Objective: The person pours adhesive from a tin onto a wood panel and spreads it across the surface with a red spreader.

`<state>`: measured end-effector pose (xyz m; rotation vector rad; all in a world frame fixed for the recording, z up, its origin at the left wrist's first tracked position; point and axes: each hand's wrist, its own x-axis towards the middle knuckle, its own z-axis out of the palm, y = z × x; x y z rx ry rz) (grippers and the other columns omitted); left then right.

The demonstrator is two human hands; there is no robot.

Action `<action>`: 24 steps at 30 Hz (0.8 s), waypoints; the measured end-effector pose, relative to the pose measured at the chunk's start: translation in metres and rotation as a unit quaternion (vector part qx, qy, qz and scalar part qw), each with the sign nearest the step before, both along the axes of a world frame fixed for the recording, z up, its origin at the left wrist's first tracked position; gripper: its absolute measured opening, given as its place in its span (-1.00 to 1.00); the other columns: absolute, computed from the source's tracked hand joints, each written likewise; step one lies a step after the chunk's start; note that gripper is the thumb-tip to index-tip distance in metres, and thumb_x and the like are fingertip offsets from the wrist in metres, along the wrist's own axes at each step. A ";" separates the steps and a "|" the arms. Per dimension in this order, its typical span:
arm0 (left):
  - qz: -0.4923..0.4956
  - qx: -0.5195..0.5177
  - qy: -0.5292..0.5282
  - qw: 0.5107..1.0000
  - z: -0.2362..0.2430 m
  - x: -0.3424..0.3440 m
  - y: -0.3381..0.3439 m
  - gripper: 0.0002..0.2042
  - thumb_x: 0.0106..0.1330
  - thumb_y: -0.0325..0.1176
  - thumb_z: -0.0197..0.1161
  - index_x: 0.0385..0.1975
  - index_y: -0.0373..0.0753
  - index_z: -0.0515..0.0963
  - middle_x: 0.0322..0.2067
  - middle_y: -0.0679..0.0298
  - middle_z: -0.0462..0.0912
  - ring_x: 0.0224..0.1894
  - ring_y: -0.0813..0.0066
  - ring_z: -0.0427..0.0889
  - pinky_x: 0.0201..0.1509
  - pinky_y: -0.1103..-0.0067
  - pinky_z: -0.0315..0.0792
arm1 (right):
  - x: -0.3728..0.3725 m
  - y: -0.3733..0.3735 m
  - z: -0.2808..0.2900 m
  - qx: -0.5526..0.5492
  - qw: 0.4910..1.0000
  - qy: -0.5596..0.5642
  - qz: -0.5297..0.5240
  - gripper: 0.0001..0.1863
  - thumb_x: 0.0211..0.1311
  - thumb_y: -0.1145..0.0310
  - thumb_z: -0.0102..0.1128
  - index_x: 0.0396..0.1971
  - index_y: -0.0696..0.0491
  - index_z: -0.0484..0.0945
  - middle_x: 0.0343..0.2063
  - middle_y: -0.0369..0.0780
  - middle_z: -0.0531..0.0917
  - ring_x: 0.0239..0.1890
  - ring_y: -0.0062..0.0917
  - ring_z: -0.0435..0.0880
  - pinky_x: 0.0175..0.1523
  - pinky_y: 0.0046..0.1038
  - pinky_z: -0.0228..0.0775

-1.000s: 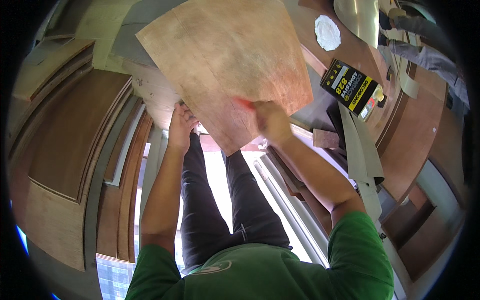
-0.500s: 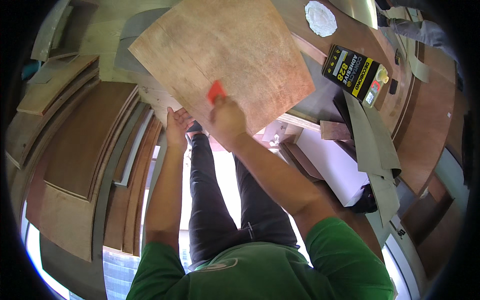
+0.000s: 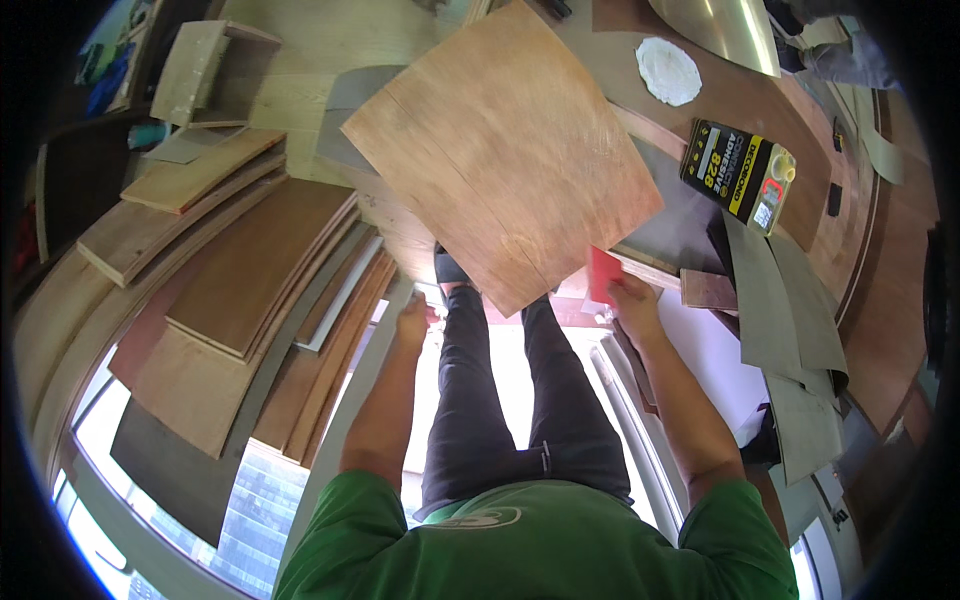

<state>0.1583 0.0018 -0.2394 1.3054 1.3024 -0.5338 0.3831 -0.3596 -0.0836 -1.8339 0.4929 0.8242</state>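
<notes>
A square wooden board [image 3: 505, 160] lies in front of me, turned so that one corner points toward my legs. My right hand [image 3: 637, 303] is closed on a flat red spreader [image 3: 603, 274], held upright just off the board's near right edge. My left hand [image 3: 414, 318] is apart from the board, left of its near corner, holding nothing; its fingers are loosely bent. To the right stands a black and yellow adhesive can [image 3: 737, 175] with a pale cap.
Stacked wooden panels [image 3: 262, 265] crowd my left side. Grey sheets [image 3: 785, 300] and a small wood block [image 3: 708, 289] sit at right. A white round patch [image 3: 669, 72] and a shiny curved metal sheet [image 3: 722, 30] lie beyond. Another person's leg [image 3: 850, 62] shows at far right.
My right hand has moved off the board's surface to its right edge, still with the red spreader. My left hand has drawn back from the board's edge. The view has shifted.
</notes>
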 end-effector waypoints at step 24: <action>-0.263 0.234 -0.072 0.933 0.290 -0.075 0.003 -0.76 0.29 -0.27 0.15 -0.14 -0.24 0.55 -0.45 0.14 0.70 -0.33 0.37 0.68 -0.22 0.45 0.52 | 0.023 -0.039 0.106 0.056 0.997 0.040 -0.024 -0.68 0.29 0.12 0.16 -0.11 0.02 0.61 -0.31 -0.32 0.65 -0.37 -0.59 0.59 -0.36 -0.46 0.47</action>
